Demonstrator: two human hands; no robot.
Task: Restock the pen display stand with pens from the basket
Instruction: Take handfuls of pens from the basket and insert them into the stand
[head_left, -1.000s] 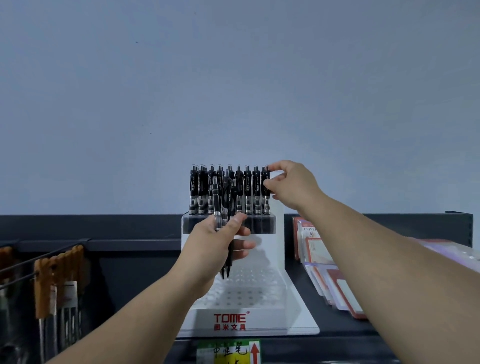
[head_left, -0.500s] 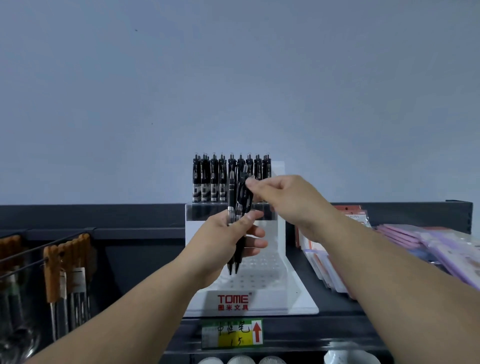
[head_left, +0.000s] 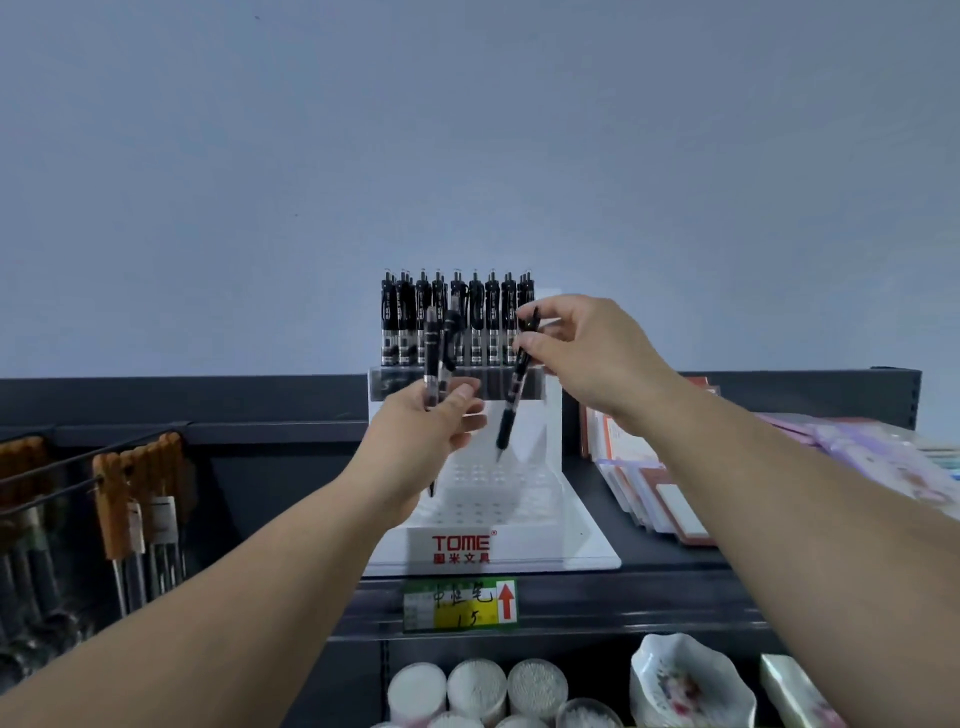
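The right hand pinches one black pen near its top, tip slanting down over the empty holes of the white display stand, while the left hand grips a few spare pens just in front of it. This looks like the insertion step: the pen needs straightening and its tip guiding into a free hole

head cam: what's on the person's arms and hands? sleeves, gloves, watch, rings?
Nothing worn that shows. The left hand and right hand are bare: no gloves, no rings on the fingers in view. The left forearm and right forearm are bare to the frame edge: no sleeves, watch, wristband or markings.
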